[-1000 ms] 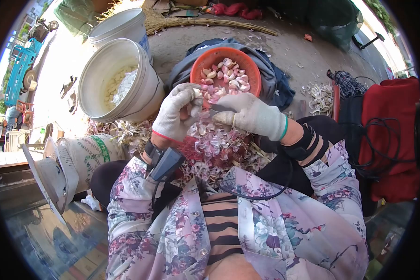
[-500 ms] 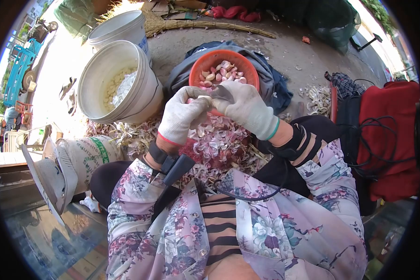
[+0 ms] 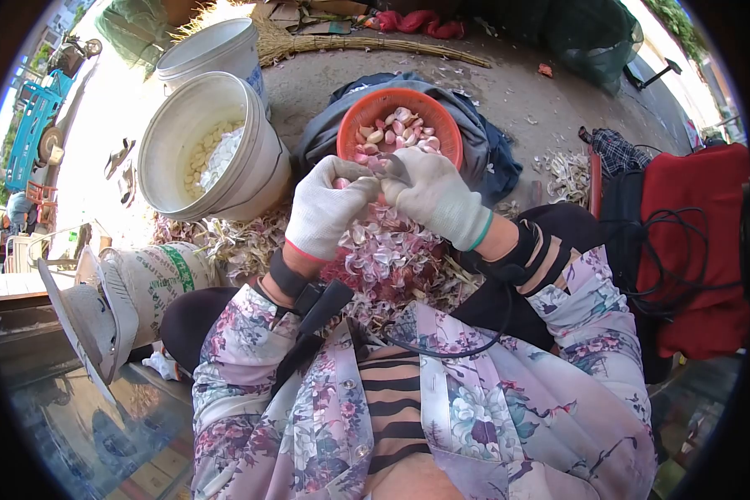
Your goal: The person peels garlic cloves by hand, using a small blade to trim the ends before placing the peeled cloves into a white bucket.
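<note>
My left hand (image 3: 329,204), in a white knit glove with a red cuff, is closed with a pinkish garlic clove (image 3: 342,183) showing among its fingers. Close against it, my right hand (image 3: 437,198), gloved with a green cuff, grips a small knife; its dark blade (image 3: 397,170) points toward the left fingertips. The knife's handle is hidden in the glove. Just beyond both hands sits an orange bowl (image 3: 452,125) of unpeeled garlic cloves (image 3: 402,129). Below them, papery garlic skins (image 3: 387,258) lie heaped over red netting.
To the left stands a white bucket (image 3: 154,158) holding peeled cloves (image 3: 217,154), with a second bucket (image 3: 196,50) behind it. A straw broom (image 3: 375,46) lies farther back. At left is a hat (image 3: 100,317) by a woven sack (image 3: 171,279); at right, red cloth (image 3: 696,250) with black cables.
My hands have shifted slightly and the fingers have turned inward around the clove and blade. The pale clove seen between the fingertips is now mostly covered.
</note>
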A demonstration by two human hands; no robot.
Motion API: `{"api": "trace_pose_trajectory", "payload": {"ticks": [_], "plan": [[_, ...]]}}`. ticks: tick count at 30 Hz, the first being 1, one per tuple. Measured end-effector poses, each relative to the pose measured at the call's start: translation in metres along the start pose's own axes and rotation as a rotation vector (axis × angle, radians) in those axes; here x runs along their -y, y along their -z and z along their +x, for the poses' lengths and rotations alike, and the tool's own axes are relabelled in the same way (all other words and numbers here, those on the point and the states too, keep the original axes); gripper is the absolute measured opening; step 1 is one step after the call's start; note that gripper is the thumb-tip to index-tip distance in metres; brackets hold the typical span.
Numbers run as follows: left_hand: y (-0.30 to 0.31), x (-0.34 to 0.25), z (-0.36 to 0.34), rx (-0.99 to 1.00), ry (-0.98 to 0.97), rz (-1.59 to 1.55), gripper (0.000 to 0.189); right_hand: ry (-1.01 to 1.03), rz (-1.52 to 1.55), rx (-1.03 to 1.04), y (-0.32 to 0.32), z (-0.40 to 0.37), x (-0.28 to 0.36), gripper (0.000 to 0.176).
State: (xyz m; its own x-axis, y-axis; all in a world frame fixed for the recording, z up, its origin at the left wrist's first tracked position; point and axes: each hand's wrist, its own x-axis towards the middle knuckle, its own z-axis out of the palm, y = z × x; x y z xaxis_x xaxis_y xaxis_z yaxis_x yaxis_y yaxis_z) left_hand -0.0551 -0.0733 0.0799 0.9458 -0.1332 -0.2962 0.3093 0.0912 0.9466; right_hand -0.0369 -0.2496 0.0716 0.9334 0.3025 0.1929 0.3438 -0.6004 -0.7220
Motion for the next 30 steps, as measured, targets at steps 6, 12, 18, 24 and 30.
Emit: {"api": "trace_pose_trajectory", "payload": {"ticks": [6, 12, 18, 24, 30], "plan": [[0.017, 0.007, 0.009, 0.187, 0.131, -0.227, 0.014, 0.012, 0.178, 0.046, 0.001, 0.002, -0.005, 0.016], [0.012, 0.005, 0.001, 0.276, 0.123, -0.263, 0.017, -0.026, 0.244, 0.018, 0.005, 0.0, -0.002, 0.015], [0.013, 0.007, 0.007, 0.284, 0.117, -0.303, 0.033, -0.147, 0.455, 0.051, 0.011, -0.002, 0.0, 0.021], [0.017, 0.015, 0.01, 0.429, 0.128, -0.431, 0.042, -0.031, 0.269, 0.038, 0.017, -0.002, 0.008, 0.018], [0.007, 0.007, 0.005, 0.204, 0.124, -0.174, 0.029, 0.012, 0.155, 0.035, 0.017, -0.004, 0.008, 0.017]]}}
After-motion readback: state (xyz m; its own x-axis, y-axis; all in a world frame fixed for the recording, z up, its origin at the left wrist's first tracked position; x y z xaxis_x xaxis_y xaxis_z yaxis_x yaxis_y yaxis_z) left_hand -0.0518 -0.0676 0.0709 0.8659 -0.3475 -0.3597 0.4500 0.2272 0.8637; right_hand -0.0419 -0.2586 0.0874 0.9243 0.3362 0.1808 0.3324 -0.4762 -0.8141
